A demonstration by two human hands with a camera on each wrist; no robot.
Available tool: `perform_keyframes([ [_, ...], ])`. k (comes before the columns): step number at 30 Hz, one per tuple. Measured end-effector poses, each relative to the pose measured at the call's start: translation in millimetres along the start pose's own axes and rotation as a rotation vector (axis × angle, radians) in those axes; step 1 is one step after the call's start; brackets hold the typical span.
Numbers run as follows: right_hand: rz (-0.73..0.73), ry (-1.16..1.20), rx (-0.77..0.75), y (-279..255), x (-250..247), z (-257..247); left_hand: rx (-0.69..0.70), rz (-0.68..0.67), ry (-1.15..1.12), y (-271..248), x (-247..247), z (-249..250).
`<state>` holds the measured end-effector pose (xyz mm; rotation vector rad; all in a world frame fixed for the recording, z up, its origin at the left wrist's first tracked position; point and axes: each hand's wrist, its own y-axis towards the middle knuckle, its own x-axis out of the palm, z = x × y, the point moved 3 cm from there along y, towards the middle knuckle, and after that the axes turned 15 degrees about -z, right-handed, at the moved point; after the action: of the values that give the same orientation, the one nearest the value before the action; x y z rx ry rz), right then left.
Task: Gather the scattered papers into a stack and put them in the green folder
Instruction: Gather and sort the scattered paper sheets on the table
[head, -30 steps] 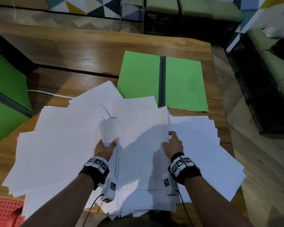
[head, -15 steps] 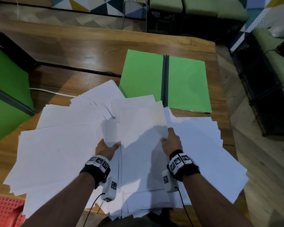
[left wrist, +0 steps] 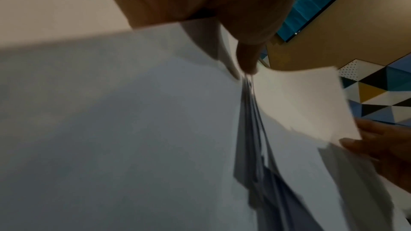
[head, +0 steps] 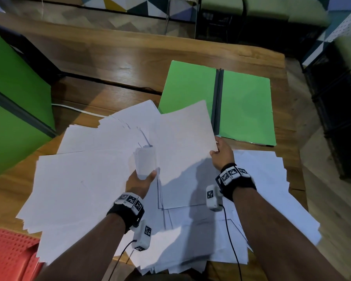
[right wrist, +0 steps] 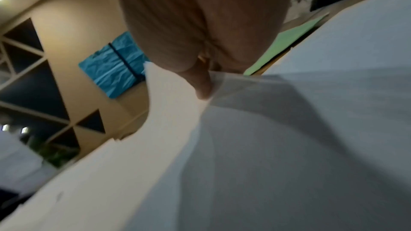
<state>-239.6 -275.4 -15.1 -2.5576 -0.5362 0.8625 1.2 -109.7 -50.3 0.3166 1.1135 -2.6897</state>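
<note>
Many white papers (head: 79,179) lie fanned out over the near part of the wooden table. A bundle of sheets (head: 182,147) is lifted above them. My left hand (head: 140,181) grips the bundle's curled left edge (left wrist: 246,76). My right hand (head: 221,153) pinches the right edge of the sheets (right wrist: 177,94), thumb on top. The green folder (head: 245,106) lies open and flat at the far right of the table, its dark spine in the middle; the raised sheets cover its near left corner.
A green box (head: 10,110) stands at the left edge of the table, with a white cable (head: 73,108) beside it. A red perforated seat (head: 6,256) shows at bottom left. Dark shelving and green cushions (head: 342,98) stand to the right of the table.
Both hands have lifted the bundle higher and carried it away from me. The right hand has travelled up and right towards the folder, and the sheets now overlap its near left corner.
</note>
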Motion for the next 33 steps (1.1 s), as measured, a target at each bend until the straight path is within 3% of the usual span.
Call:
perform_keyframes([
  [6,0.118,-0.119,0.146,-4.0,5.9,33.0,-0.002,-0.038,0.056,1.6,0.0,-3.4],
  [11,-0.021,-0.259,0.327,-9.8,18.4,42.4,0.026,-0.069,0.038,3.0,-0.2,-4.5],
  [14,-0.126,-0.202,0.399,-6.1,21.1,34.9,0.053,-0.093,0.031,3.5,0.1,-6.4],
  [19,-0.098,-0.206,0.501,-10.6,23.5,28.0,0.06,-0.095,0.041,4.2,-1.2,-9.4],
  [29,-0.067,-0.157,0.237,-32.2,28.8,15.6,0.069,-0.07,0.081,1.3,-0.4,-9.1],
  [33,-0.018,-0.126,0.233,-51.5,16.2,28.4,0.084,-0.036,0.029,-4.0,0.4,-7.7],
])
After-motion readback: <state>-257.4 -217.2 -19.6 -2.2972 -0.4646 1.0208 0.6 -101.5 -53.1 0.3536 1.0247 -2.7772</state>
